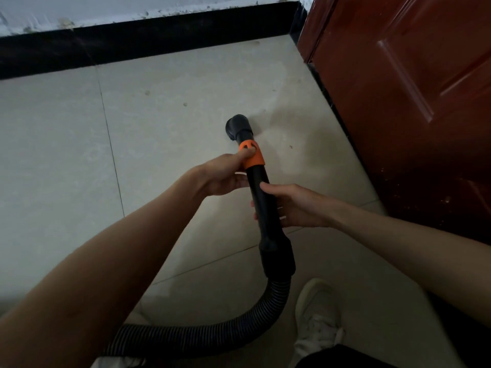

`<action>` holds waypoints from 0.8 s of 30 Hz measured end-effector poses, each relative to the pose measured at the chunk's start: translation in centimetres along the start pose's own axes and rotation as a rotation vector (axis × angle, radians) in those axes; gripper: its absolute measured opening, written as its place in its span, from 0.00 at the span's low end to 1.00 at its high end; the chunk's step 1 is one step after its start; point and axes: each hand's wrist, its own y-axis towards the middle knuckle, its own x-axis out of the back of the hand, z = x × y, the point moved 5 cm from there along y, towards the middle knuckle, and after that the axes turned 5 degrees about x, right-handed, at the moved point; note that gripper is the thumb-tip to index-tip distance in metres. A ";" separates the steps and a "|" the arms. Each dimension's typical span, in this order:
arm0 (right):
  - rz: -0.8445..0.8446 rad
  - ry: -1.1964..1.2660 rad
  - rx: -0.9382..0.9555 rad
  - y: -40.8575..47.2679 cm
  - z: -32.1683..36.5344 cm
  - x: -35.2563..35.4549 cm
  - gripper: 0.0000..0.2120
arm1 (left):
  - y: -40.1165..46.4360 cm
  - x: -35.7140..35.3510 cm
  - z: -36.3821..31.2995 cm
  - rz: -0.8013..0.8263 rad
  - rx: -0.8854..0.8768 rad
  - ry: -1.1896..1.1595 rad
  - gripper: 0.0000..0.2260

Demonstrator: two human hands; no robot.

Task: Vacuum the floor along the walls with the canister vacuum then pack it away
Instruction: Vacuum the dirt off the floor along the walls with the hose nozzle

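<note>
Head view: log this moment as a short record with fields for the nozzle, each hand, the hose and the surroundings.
nozzle: black round nozzle over the tiled floor, near the corner
left hand: left hand grips the wand at the orange collar
right hand: right hand holds the black wand lower down
hose: ribbed hose curves back toward the person
surroundings: black skirting, red-brown door, white shoe

We stand in a home's room corner. Pale floor tiles (172, 83) meet a black skirting board (148, 41) and a red-brown panelled door (414, 83).
</note>
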 end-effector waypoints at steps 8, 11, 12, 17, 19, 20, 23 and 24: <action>-0.445 -0.205 0.016 2.6 3.8 4.9 0.20 | -3.1 -1.8 4.6 0.023 0.047 0.046 0.18; -0.390 -0.312 0.002 4.8 4.9 3.4 0.23 | -3.7 -2.6 5.9 0.050 0.066 0.084 0.16; -0.376 -0.357 -0.020 5.2 5.0 2.8 0.23 | -4.0 -2.6 6.3 0.052 0.075 0.086 0.15; -0.294 -0.485 -0.114 5.9 4.4 1.3 0.16 | -5.0 -2.2 8.0 0.052 0.104 0.114 0.14; -0.297 -0.472 -0.098 6.1 4.2 1.0 0.16 | -5.2 -1.9 8.1 0.015 0.079 0.115 0.10; -0.310 -0.450 -0.063 6.4 4.3 0.6 0.18 | -5.1 -1.7 7.8 -0.017 0.056 0.107 0.11; -0.375 -0.390 0.055 7.6 5.7 -0.6 0.21 | -4.7 -0.6 6.3 -0.110 -0.005 0.064 0.13; -0.390 -0.392 0.080 8.0 6.3 -0.9 0.21 | -4.6 0.0 5.7 -0.126 -0.017 0.042 0.12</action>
